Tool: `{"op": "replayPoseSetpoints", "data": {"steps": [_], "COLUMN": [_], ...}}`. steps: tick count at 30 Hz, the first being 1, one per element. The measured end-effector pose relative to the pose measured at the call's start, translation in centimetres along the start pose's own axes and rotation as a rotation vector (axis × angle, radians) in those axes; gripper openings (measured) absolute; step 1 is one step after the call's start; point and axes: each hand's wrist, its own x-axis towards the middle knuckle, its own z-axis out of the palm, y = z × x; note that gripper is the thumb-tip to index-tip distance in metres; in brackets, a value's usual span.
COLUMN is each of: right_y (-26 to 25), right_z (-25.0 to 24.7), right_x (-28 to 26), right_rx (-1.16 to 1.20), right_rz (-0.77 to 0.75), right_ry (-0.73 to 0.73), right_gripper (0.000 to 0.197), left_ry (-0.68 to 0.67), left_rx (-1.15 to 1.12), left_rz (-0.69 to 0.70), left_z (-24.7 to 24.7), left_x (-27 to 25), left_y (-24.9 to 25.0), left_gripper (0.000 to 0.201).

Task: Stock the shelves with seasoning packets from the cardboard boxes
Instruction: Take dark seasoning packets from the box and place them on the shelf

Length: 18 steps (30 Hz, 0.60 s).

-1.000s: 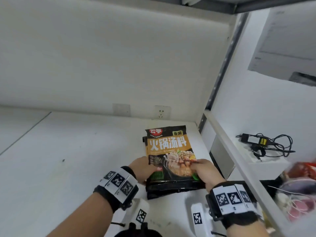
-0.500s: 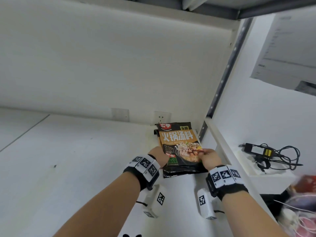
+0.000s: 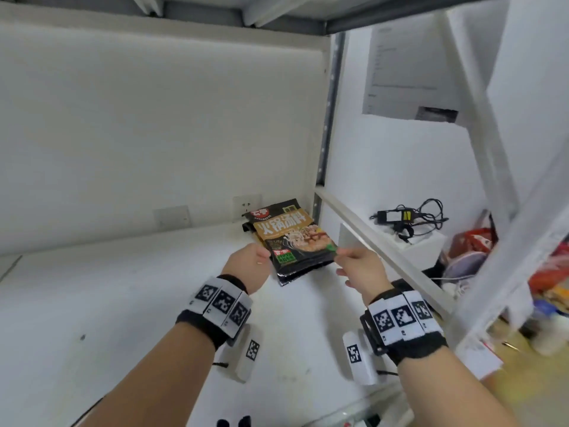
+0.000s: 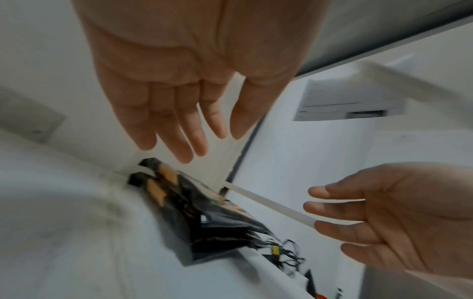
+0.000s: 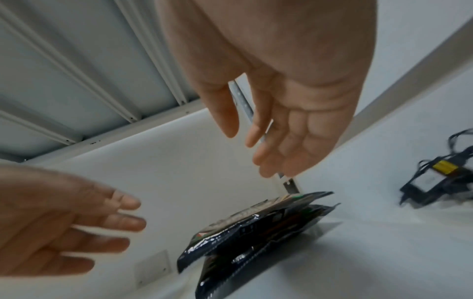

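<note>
I see both grips slack and holding nothing: my left hand (image 3: 248, 266) has its fingers (image 4: 179, 131) straight and spread, and my right hand (image 3: 358, 272) is just as loose, fingers extended. Neither touches the seasoning packets (image 3: 292, 238), which lie stacked flat between the two hands, just beyond the fingertips. The stack sits on the white shelf (image 3: 123, 288), pushed into its back right corner below a wall socket (image 3: 246, 206). The packets are glossy black-and-orange pouches, crinkled at the edges. Right of the packets, past the shelf rail, a black power adapter (image 3: 400, 217) lies with tangled cable.
</note>
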Motion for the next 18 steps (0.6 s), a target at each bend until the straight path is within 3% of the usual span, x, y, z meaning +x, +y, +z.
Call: {"op": "replayPoseSetpoints", "data": {"steps": [3,7,10,13,18], "right_y": [1.5,4.2,6.0,7.6,11.0], "right_z": [-2.2,-7.2,-12.1,-16.8,-22.7], "right_x": [-5.6,-14.0,-20.8,-27.2,-34.5], "right_rx": [0.040,0.016,-0.038,-0.123,-0.338], "right_rz": [0.024,0.072,0.143,0.208,0.329], "right_ry": [0.127,0.288,0.433,0.637,0.872], "right_gripper": [0.016,0.009,0.014,0.008,0.009], "left_ry": [-0.107,-0.316,-0.497,-0.686,-0.880], "left_rx": [-0.009,-0.059,-0.103,-0.099,0.010], "left_rz": [0.156,0.329,0.443,0.536,0.674], "left_z": [0.8,4.2,8.2,12.6,19.7], "left_x": [-3.1,-8.3,-13.0,-17.5,-23.4], "left_y": [1.7,4.5,7.1,9.5,12.0], "left_gripper": [0.021,0.015,0.010,0.010,0.014]}}
